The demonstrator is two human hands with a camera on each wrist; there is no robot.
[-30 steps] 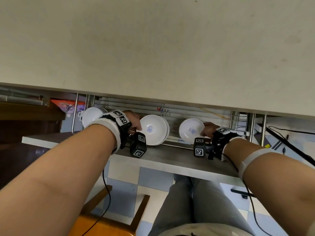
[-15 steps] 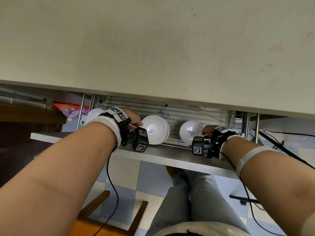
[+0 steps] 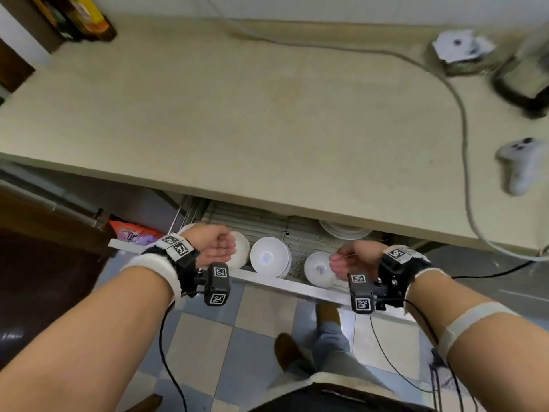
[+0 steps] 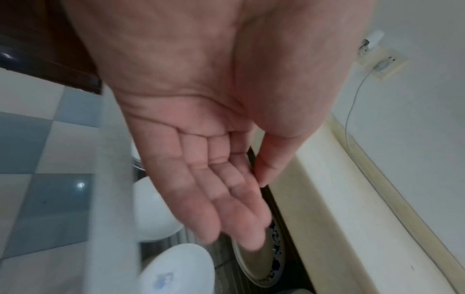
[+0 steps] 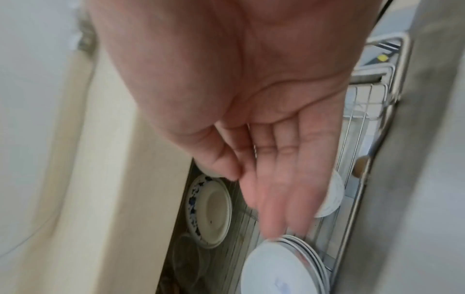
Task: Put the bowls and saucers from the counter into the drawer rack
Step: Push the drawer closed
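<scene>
White bowls stand on edge in the wire drawer rack (image 3: 267, 223) under the counter: one (image 3: 242, 251) behind my left hand, a middle stack (image 3: 269, 257), and one (image 3: 318, 270) by my right hand. Blue-patterned saucers (image 3: 344, 231) lean at the back under the counter edge. My left hand (image 3: 221, 248) and right hand (image 3: 341, 260) hover over the drawer front, both holding nothing. In the left wrist view my left hand (image 4: 251, 210) has straight fingers above bowls (image 4: 156, 208) and a saucer (image 4: 266, 264). In the right wrist view my right hand (image 5: 256, 201) is likewise relaxed above a bowl stack (image 5: 281, 264) and a saucer (image 5: 208, 210).
The beige counter (image 3: 267, 114) overhangs the back of the rack. On it lie a grey cable (image 3: 460, 114), a white controller (image 3: 520, 165), a dark appliance (image 3: 523, 81) and bottles (image 3: 83, 19). The drawer's metal front rail (image 3: 282, 283) runs below my hands. My legs stand beneath on the checked floor.
Both hands have come off the bowl rims and lifted slightly over the drawer front. My head has tilted up, so more of the counter shows.
</scene>
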